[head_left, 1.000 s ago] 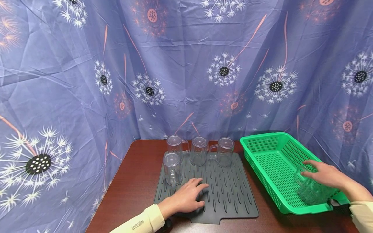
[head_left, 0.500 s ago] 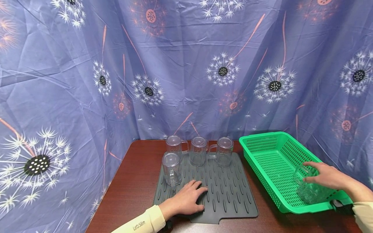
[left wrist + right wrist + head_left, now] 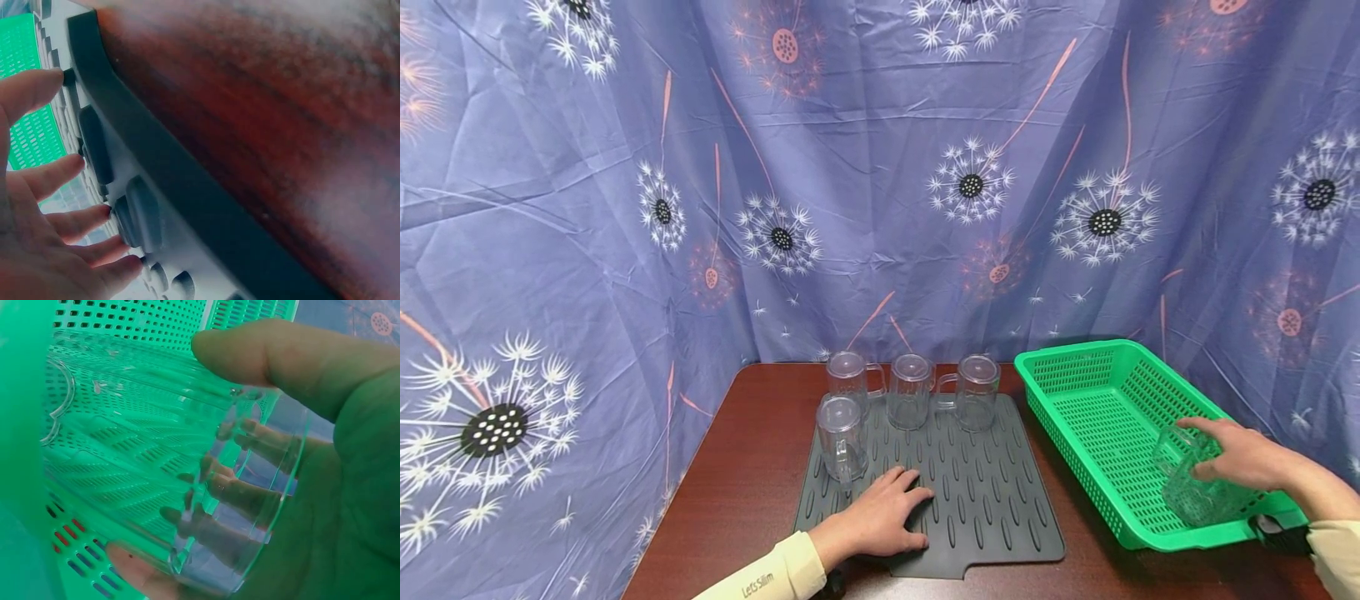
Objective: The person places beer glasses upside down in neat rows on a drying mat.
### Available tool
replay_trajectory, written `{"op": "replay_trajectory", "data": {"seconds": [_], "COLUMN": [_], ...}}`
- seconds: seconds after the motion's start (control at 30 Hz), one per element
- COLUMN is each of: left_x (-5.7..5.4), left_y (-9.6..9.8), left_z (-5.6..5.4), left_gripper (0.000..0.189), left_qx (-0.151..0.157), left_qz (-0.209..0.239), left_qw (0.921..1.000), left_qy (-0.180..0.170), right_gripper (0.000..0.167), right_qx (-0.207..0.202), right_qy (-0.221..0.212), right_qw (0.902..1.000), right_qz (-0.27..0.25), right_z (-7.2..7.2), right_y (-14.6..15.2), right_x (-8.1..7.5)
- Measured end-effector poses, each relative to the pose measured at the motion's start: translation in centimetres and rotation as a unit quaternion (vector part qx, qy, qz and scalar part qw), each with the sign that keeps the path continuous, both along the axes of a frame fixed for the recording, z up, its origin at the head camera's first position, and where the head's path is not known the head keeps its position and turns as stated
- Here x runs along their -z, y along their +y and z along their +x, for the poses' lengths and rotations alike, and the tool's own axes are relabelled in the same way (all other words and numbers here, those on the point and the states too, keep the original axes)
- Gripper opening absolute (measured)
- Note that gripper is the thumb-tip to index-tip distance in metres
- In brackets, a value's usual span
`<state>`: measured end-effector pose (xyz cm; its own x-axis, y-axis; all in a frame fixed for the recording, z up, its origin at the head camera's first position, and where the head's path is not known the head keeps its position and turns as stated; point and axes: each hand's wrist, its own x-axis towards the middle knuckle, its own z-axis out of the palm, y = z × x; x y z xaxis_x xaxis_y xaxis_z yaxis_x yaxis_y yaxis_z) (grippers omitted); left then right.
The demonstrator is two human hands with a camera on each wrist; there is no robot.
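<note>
In the head view my left hand [image 3: 883, 512] rests with spread fingers on the grey ribbed drying mat [image 3: 992, 521], near its front left. The left wrist view shows its fingertips [image 3: 72, 222] on the mat's ridges, holding nothing. My right hand [image 3: 1247, 454] reaches into the front of the green basket [image 3: 1078, 454]. There it grips a clear glass mug [image 3: 137, 444] lying on its side, thumb on one side and fingers curled round the other, near the mug's base. The mug's handle [image 3: 1167, 448] points toward the basket's middle.
Several clear mugs stand upside down on the mat: one at the left [image 3: 842, 437], and a back row with a left mug [image 3: 847, 375], a middle mug [image 3: 910, 400] and a right mug [image 3: 977, 400]. A patterned blue curtain [image 3: 865, 208] hangs behind the brown table [image 3: 715, 475].
My right hand's thumb has shifted slightly down and to the right over the mug in the basket. My left hand stays on the mat, with barely any movement.
</note>
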<state>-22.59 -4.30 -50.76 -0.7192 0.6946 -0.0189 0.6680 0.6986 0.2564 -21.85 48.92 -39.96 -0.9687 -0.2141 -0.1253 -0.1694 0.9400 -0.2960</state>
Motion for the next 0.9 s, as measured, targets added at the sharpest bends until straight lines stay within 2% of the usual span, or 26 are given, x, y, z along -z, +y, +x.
{"op": "replay_trajectory", "data": {"seconds": [0.27,0.67,0.9], "left_x": [0.1,-0.1,-0.2], "left_y": [0.1,0.0,0.0], "left_z": [0.1,0.1,0.1], "left_gripper": [0.062,0.063,0.062], "left_qx": [-0.002,0.000,0.000], "left_qz": [-0.007,0.002,0.000], "left_qw": [0.9999,0.9999,0.9998], "left_qy": [0.011,-0.015,-0.019], "right_gripper": [0.076,0.079,0.076], "right_qx": [0.005,0.011,0.026], "right_qy": [0.006,-0.006,0.021], "right_qw": [1.0000,0.9999,0.9993], "right_qz": [0.006,-0.006,-0.016], "right_z": [0.1,0.1,0.5], "right_y": [-0.2,-0.6,-1.2], "right_x": [0.1,-0.1,-0.1]}}
